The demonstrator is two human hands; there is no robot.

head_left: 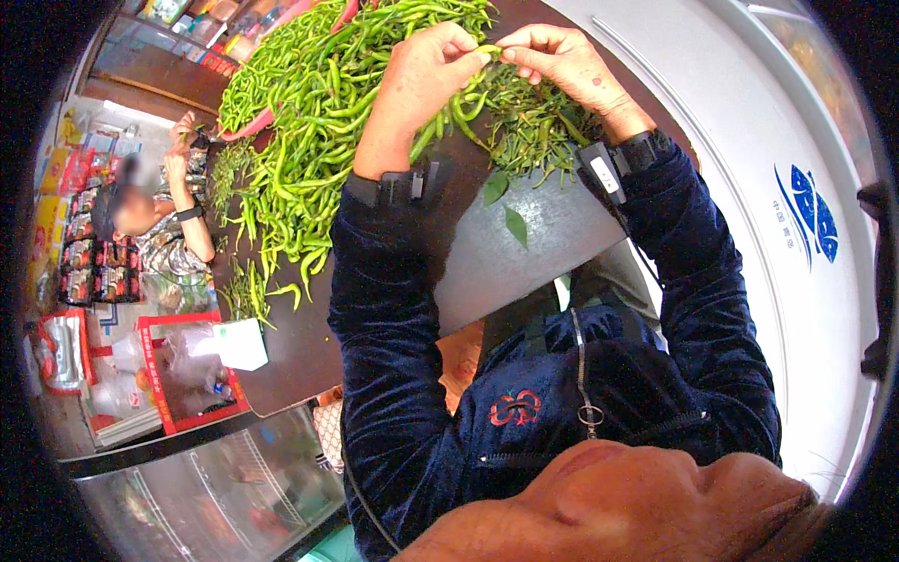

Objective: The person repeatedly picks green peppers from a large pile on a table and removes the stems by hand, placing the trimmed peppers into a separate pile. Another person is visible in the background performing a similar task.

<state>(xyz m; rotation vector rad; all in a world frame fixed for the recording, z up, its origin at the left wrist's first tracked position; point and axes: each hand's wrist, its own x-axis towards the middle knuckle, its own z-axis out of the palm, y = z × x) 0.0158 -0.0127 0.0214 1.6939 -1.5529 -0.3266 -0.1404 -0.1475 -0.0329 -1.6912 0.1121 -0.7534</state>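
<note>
Above the table (393, 253), my left hand (428, 81) pinches a yellowish-green chili pepper (488, 49) between thumb and forefinger. The fingertips of my right hand (562, 67) grip the other end of that same pepper; whether a stem is there is hidden by the fingers. A large heap of green chili peppers (316, 140) lies to the left of and behind my left hand. Below my right hand is a pile of plucked stems and leaves (537, 133). Two loose green leaves (516, 226) rest nearer to me on the tabletop.
A co-worker (168, 218) sits at the table's left side, hands raised near a pink basin (256, 125) of peppers. A white box (241, 344) stands at the near left corner. A white freezer (744, 232) borders the right side, and a glass-fronted case (218, 492) is at lower left.
</note>
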